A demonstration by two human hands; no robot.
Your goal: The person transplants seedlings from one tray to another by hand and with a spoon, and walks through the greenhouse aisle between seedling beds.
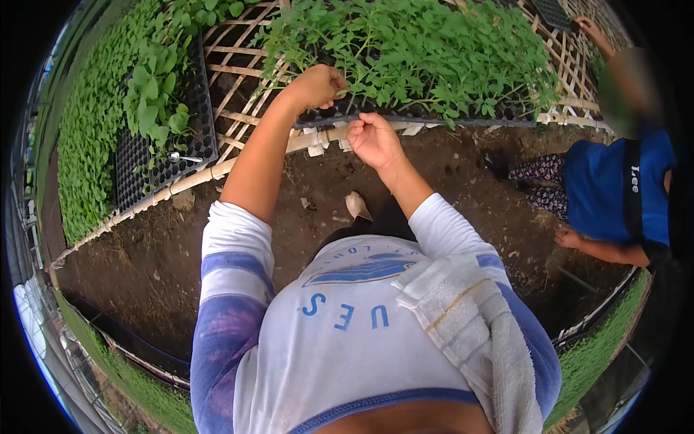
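Observation:
Leafy green seedlings (434, 58) fill a black cell tray (405, 119) on a bamboo lattice bench. At the tray's near left corner, my left hand (318, 87) has its fingers curled down among the stems; whatever lies between the fingertips is too small to make out. Just right of it and lower, my right hand (374, 139) is at the tray's front edge, palm up, with fingers bent and thumb and fingertips close together. Anything in that pinch is too small to tell. The two hands are apart.
To the left, another black tray (144, 170) holds broad-leaved seedlings and a small shiny metal object (184, 157). A bamboo rail (210, 173) edges the bench. At the right stands a person in a blue shirt (614, 181), one arm reaching toward the bench. Brown soil (448, 173) lies below.

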